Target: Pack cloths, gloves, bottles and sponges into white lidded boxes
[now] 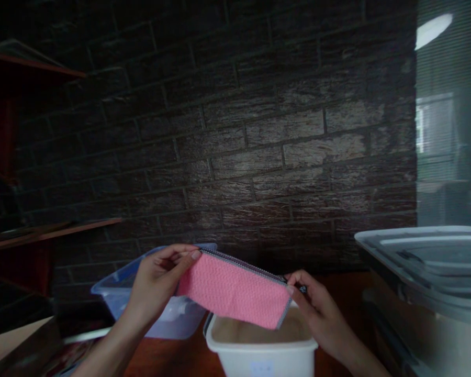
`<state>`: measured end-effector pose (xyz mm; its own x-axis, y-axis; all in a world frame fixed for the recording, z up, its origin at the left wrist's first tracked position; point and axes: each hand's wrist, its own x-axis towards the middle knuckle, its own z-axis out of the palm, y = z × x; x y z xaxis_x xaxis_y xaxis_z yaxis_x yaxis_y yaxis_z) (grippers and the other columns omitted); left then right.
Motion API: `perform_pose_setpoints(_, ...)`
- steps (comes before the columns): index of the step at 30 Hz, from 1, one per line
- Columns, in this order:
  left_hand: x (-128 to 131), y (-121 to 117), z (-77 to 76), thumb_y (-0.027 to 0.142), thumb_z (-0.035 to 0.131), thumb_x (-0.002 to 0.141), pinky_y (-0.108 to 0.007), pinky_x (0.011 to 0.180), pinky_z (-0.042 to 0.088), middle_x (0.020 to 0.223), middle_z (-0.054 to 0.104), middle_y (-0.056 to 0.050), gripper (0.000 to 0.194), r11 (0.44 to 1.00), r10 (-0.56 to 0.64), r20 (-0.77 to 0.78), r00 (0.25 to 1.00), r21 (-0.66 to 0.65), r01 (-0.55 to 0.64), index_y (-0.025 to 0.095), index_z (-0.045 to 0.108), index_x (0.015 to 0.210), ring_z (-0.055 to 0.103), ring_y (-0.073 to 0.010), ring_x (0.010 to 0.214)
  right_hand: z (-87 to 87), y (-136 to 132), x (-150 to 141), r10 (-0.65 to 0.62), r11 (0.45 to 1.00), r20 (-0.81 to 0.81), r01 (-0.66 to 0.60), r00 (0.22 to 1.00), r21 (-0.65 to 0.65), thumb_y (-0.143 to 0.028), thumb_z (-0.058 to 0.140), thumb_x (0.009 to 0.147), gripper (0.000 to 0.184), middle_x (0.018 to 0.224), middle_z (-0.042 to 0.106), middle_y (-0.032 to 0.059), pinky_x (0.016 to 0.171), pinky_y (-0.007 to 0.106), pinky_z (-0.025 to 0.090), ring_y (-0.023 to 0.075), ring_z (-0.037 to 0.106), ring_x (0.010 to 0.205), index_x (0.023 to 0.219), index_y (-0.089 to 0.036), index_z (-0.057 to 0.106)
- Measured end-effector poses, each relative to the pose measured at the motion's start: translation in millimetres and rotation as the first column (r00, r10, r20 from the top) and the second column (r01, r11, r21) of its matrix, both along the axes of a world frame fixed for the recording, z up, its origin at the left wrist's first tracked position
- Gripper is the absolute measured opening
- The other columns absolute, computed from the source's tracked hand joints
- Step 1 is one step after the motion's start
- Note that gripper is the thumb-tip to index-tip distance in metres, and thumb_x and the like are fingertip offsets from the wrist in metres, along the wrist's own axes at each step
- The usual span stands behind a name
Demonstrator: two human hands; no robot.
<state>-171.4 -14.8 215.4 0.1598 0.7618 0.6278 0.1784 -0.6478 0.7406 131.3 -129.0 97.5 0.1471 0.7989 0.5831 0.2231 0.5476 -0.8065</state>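
Observation:
A flat pink fabric pouch with a bumpy weave hangs between my hands. Black-and-white trim runs along its top edge and down its right side, and a small dark tab pokes out at the upper right corner. My left hand pinches the upper left corner between thumb and fingers. At the upper right corner, my right hand grips the edge near the dark tab. Below the pouch stands an open white plastic tub with a small label on its front; the pouch partly hides its inside.
Behind my left hand sits a clear bluish plastic bin holding something white. A lidded grey container stands at the right. Reddish shelves jut out at the left, and a dark brick wall rises behind the wooden surface.

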Motion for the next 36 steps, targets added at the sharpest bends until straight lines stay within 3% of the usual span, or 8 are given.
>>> perform_pose_setpoints(8,6.9,-11.0,5.5,0.041,0.085,0.073,-0.020,0.067,0.048,0.081,0.075,-0.002,0.027,0.998,0.050,0.023,0.998,0.036,-0.051,0.020,0.077,0.088,0.064,-0.0145,0.073,-11.7,5.1,1.0,-0.063,0.998,0.100,0.064,0.993,-0.012,-0.037,0.046,0.103,0.022,0.082,0.053,-0.0009,0.073,0.029,0.039,0.0172,0.051,0.080,0.089,-0.021,0.053)
perform_pose_setpoints(14,7.1,-10.9,6.2,0.041,0.086,0.073,-0.021,0.068,0.050,0.084,0.076,-0.004,0.028,0.998,0.061,-0.002,0.998,0.031,-0.061,0.019,0.077,0.088,0.066,-0.0155,0.076,-9.5,7.1,4.2,-0.132,0.991,0.049,0.131,0.990,0.023,-0.034,0.048,0.102,0.021,0.079,0.053,-0.0012,0.070,0.029,0.040,0.0167,0.051,0.077,0.087,-0.021,0.054)
perform_pose_setpoints(20,7.1,-4.4,-0.7,0.043,0.082,0.076,-0.025,0.069,0.052,0.083,0.076,-0.003,0.049,0.994,-0.072,-0.089,0.993,-0.088,0.064,0.019,0.074,0.118,0.067,-0.0172,0.075,-7.6,6.6,11.3,-0.179,0.982,-0.134,0.185,0.975,0.027,-0.041,0.059,0.096,0.023,0.092,0.067,0.0044,0.079,0.029,0.047,0.0199,0.063,0.089,0.104,-0.019,0.063)
perform_pose_setpoints(23,5.7,-3.3,-3.3,0.046,0.080,0.077,-0.029,0.074,0.054,0.092,0.078,-0.007,0.040,0.993,-0.083,-0.174,0.981,-0.094,0.067,0.019,0.079,0.106,0.068,-0.0217,0.083,-7.3,6.6,12.6,-0.154,0.988,-0.223,0.152,0.963,-0.026,-0.050,0.070,0.088,0.040,0.098,0.072,0.0080,0.071,0.029,0.050,0.0214,0.067,0.084,0.112,-0.018,0.068)
perform_pose_setpoints(26,3.9,-3.5,-4.7,0.046,0.076,0.081,-0.029,0.077,0.053,0.092,0.077,-0.006,0.031,0.993,-0.100,-0.219,0.971,-0.080,0.084,0.020,0.080,0.096,0.068,-0.0221,0.085,-8.0,7.3,11.2,-0.109,0.992,-0.341,0.079,0.934,-0.099,-0.054,0.078,0.078,0.047,0.087,0.075,0.0073,0.059,0.028,0.047,0.0196,0.065,0.069,0.107,-0.018,0.074)
perform_pose_setpoints(30,1.3,-1.3,-7.3,0.044,0.070,0.088,-0.025,0.074,0.050,0.085,0.072,-0.004,0.025,0.990,-0.135,-0.250,0.959,-0.061,0.124,0.020,0.076,0.092,0.064,-0.0185,0.082,-8.3,7.2,9.6,-0.057,0.994,-0.466,0.006,0.883,-0.110,-0.051,0.086,0.071,0.043,0.080,0.076,0.0059,0.065,0.029,0.049,0.0193,0.066,0.069,0.095,-0.017,0.076)
perform_pose_setpoints(36,2.6,7.0,-12.9,0.042,0.064,0.093,-0.024,0.071,0.044,0.080,0.065,-0.002,0.026,0.984,-0.180,-0.315,0.932,-0.049,0.173,0.017,0.070,0.087,0.058,-0.0163,0.077,-2.5,5.2,13.5,-0.077,0.995,-0.359,0.049,0.930,-0.089,-0.051,0.076,0.082,0.037,0.079,0.072,0.0044,0.065,0.028,0.045,0.0187,0.063,0.071,0.092,-0.016,0.072)
